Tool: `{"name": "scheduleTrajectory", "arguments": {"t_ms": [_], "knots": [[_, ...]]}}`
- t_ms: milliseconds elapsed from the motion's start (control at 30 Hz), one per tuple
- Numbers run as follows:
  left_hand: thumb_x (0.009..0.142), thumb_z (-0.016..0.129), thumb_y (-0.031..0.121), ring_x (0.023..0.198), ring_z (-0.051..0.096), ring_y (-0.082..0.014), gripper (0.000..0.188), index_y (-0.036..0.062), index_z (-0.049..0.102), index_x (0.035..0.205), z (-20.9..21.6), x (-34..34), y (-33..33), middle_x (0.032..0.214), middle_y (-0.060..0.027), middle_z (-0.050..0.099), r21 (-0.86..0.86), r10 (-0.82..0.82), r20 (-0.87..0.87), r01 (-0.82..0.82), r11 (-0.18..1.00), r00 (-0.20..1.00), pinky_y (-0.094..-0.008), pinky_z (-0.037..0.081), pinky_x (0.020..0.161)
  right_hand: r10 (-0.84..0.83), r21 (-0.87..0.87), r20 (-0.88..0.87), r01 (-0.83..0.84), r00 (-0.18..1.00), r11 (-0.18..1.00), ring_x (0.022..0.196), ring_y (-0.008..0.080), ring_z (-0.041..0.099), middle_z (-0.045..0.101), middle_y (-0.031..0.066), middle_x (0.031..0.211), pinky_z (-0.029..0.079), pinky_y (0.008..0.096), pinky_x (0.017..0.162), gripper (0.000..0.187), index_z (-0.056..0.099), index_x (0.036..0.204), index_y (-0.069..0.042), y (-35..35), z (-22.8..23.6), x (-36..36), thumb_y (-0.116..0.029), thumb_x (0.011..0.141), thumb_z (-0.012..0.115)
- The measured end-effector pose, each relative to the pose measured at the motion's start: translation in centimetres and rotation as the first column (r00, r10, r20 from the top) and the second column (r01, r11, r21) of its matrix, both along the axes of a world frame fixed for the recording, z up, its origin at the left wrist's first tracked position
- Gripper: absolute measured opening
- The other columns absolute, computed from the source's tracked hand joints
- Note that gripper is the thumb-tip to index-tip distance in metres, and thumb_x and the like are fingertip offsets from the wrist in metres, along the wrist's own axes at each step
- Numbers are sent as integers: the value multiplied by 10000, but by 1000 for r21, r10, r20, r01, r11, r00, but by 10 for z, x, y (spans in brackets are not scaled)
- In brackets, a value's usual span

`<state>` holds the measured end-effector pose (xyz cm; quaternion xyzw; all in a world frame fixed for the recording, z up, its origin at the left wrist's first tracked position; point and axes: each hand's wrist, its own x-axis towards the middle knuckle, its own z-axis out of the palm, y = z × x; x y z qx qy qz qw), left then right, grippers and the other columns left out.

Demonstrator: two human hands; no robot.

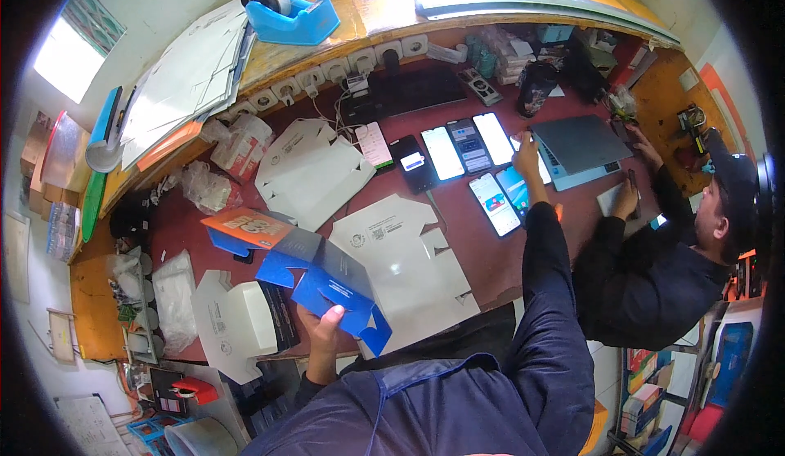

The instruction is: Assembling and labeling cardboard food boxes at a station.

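Observation:
My left hand (321, 335) is closed on the lower edge of a blue and orange cardboard box (335, 283), its panels and flaps folded open. The thumb lies on the blue face. My right hand (527, 160) reaches far across the table, its fingers closed on a phone (543, 170) with a bright screen, largely covered by the hand. Just left of it lie lit phones (492, 139), (443, 152) and a darker-screened phone (469, 147). Nearer me are two more phones, one white-screened (495, 204) and one blue-screened (514, 188).
Flat white cardboard blanks (401, 268), (311, 174) cover the table's left and middle. A grey laptop (580, 149) lies right of the phones. Beside it, a co-worker (654, 268) handles a phone (610, 201). A blue tape dispenser (294, 22) stands on the raised shelf.

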<state>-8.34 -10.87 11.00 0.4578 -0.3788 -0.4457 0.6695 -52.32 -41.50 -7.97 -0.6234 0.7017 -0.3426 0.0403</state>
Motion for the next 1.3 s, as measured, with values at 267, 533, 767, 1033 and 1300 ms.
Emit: {"name": "scheduleTrajectory", "arguments": {"t_ms": [267, 533, 767, 1033, 1300], "knots": [[680, 586, 108, 763, 555, -133, 318, 1, 529, 975, -12, -7, -11, 861, -58, 580, 146, -91, 34, 85, 986, 995, -270, 451, 716, -38, -15, 104, 40, 994, 999, 1061, 372, 432, 576, 114, 1104, 365, 457, 900, 420, 403, 1060, -59, 0, -4, -11, 96, 672, 444], [691, 570, 91, 758, 557, -126, 299, 5, 533, 975, -24, -8, -19, 859, -47, 585, 153, -108, -30, 112, 982, 994, -264, 452, 716, -38, -39, 122, 43, 992, 998, 993, 387, 460, 607, 172, 1051, 292, 436, 884, 407, 380, 981, -31, 5, -8, -20, 115, 603, 406], [687, 566, 91, 784, 553, -127, 314, 14, 529, 989, -24, -9, -23, 868, -45, 580, 162, -134, 23, 129, 978, 991, -265, 448, 729, -14, -83, 119, 24, 993, 996, 977, 396, 460, 608, 176, 1030, 304, 441, 847, 423, 382, 976, -42, 3, -11, -19, 126, 588, 397], [675, 570, 82, 787, 552, -131, 345, 11, 518, 1008, -27, -11, -27, 883, -46, 574, 162, -132, 19, 128, 978, 991, -270, 445, 741, 39, -46, 116, -34, 992, 998, 986, 361, 434, 584, 152, 1078, 338, 434, 889, 424, 389, 1024, -39, 4, -1, -10, 128, 636, 419], [674, 567, 75, 806, 554, -133, 350, 8, 518, 1014, -25, -12, -28, 902, -49, 575, 180, -132, 20, 126, 976, 991, -266, 445, 750, -149, 51, 187, 141, 971, 989, 993, 384, 434, 609, 140, 1013, 326, 454, 896, 375, 391, 994, -17, 3, 4, -3, 104, 639, 416]]}}
